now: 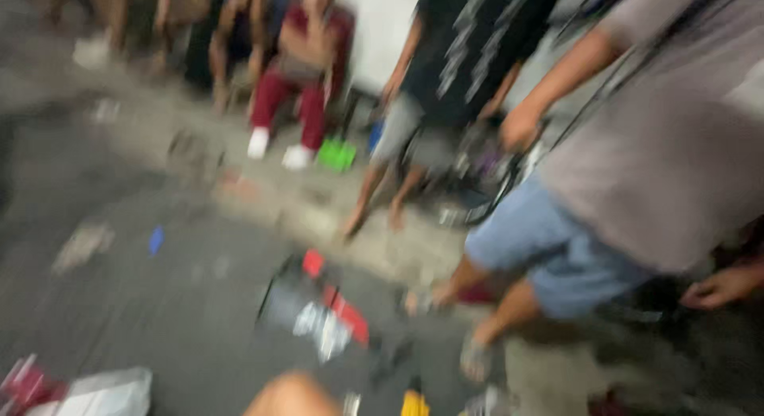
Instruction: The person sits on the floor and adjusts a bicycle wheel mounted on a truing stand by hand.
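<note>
The whole head view is heavily blurred by motion. Neither of my hands can be made out with certainty. A rounded skin-coloured shape point(290, 396) pokes up at the bottom edge; whether it is a hand or a knee cannot be told. Just beyond it on the dark ground lies a grey, red and white object point(322, 309), and a small yellow thing point(414, 404) sits at the bottom edge. A hand point(724, 287) reaches in from the right edge below a grey shirt; whose it is cannot be told.
A person in a grey shirt and blue shorts point(573, 249) bends over at the right. A person in dark red point(298, 82) sits at the back, with others beside them. A green object point(337, 155) and a white bag point(107, 394) lie on the ground.
</note>
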